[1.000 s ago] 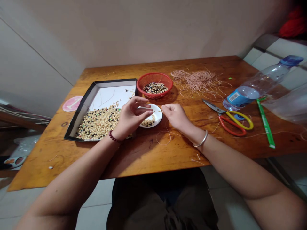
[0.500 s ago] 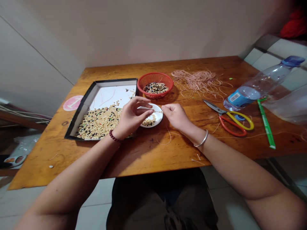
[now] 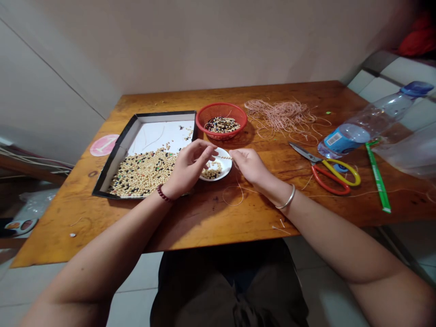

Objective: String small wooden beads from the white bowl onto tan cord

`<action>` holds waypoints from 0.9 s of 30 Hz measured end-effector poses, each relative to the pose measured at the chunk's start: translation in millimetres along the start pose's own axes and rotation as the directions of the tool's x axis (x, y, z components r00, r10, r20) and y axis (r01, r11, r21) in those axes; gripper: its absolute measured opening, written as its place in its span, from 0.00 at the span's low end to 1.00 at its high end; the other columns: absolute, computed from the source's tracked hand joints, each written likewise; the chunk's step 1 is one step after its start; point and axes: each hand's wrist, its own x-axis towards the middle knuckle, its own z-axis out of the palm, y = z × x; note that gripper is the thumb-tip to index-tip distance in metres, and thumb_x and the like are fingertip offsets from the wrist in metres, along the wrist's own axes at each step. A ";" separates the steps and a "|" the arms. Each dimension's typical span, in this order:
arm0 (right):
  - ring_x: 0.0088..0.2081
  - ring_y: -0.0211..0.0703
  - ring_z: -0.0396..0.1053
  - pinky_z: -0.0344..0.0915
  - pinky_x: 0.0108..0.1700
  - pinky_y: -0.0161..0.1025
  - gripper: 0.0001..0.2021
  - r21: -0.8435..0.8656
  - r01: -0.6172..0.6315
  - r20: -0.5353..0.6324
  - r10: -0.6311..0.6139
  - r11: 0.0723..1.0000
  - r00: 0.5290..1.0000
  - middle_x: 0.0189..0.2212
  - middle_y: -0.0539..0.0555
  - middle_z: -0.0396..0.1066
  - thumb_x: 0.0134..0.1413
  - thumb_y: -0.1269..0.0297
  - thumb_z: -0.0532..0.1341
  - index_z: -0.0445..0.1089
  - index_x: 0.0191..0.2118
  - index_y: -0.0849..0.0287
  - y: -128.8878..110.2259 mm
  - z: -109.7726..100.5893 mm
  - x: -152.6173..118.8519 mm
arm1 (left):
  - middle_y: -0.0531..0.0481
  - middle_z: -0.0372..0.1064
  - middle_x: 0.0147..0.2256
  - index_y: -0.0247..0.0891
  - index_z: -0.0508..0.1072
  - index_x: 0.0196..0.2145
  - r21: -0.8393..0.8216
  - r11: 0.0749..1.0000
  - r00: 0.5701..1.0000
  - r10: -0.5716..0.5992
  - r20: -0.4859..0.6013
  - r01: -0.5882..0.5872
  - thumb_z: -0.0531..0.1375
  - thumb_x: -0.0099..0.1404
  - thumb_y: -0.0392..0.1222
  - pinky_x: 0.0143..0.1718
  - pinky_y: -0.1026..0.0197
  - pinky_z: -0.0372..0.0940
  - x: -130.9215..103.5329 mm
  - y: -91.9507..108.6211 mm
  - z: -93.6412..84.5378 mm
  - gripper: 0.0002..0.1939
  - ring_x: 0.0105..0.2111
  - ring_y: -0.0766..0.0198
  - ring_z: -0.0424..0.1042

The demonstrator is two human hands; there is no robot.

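Above the plate (image 3: pixel 225 167), right hand (image 3: pixel 250 165) pinched beaded string (image 3: pixel 225 157), likely mid-threading; left hand (image 3: pixel 190 166) grip unclear; next move needed tautness.

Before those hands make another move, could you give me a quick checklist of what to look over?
1. Right hand gripping the beaded string: ok, pinched between thumb and finger.
2. Left hand gripping it too: cannot tell; its fingertips are close, but contact is unclear.
3. White dish holding loose beads: ok.
4. Scissors clear of both hands: ok, they lie to the right.
5. Spare pink thread neatly wound: not ok, it lies in a loose, messy heap.
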 end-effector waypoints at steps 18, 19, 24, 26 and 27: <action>0.16 0.28 0.41 0.39 0.20 0.32 0.18 0.208 -0.157 -0.067 0.174 0.966 0.982 0.13 0.41 0.46 0.58 0.66 0.53 0.50 0.18 0.57 -18.2 0.2 -7.4 | 0.43 0.70 0.51 0.39 0.73 0.50 0.760 0.596 0.963 0.106 0.246 -0.260 0.58 0.66 0.45 0.46 0.55 0.67 -7.0 -1.6 -4.1 0.16 0.45 0.54 0.73; 0.16 0.28 0.41 0.39 0.20 0.32 0.18 0.212 -0.150 -0.067 0.167 0.966 0.984 0.13 0.41 0.45 0.58 0.65 0.53 0.49 0.18 0.57 -17.4 0.1 -7.0 | 0.43 0.69 0.53 0.40 0.72 0.51 0.774 0.574 0.960 0.091 0.264 -0.267 0.59 0.65 0.47 0.45 0.55 0.67 -7.6 -0.7 -3.9 0.18 0.45 0.53 0.73; 0.17 0.29 0.41 0.39 0.20 0.33 0.19 0.161 -0.087 -0.078 0.101 0.983 0.992 0.14 0.42 0.45 0.58 0.61 0.54 0.49 0.19 0.57 -12.5 -1.0 -4.1 | 0.41 0.72 0.48 0.38 0.73 0.49 0.822 0.467 0.937 0.042 0.348 -0.326 0.59 0.65 0.51 0.37 0.57 0.68 -8.9 -2.1 -3.4 0.19 0.40 0.53 0.75; 0.17 0.29 0.42 0.40 0.21 0.34 0.19 0.124 -0.063 -0.084 0.074 0.990 0.994 0.15 0.42 0.45 0.58 0.61 0.54 0.49 0.18 0.56 -11.1 -1.4 -3.5 | 0.42 0.74 0.43 0.38 0.73 0.47 0.806 0.481 0.927 0.043 0.373 -0.346 0.58 0.65 0.50 0.35 0.58 0.67 -8.7 -4.0 -3.2 0.17 0.38 0.54 0.74; 0.18 0.30 0.42 0.40 0.21 0.34 0.19 0.107 -0.055 -0.086 0.064 0.993 0.994 0.15 0.43 0.45 0.58 0.61 0.54 0.49 0.18 0.56 -10.6 -1.5 -3.5 | 0.43 0.74 0.41 0.38 0.74 0.46 0.795 0.494 0.923 0.043 0.382 -0.352 0.57 0.66 0.50 0.35 0.59 0.67 -8.6 -4.8 -3.1 0.16 0.38 0.55 0.74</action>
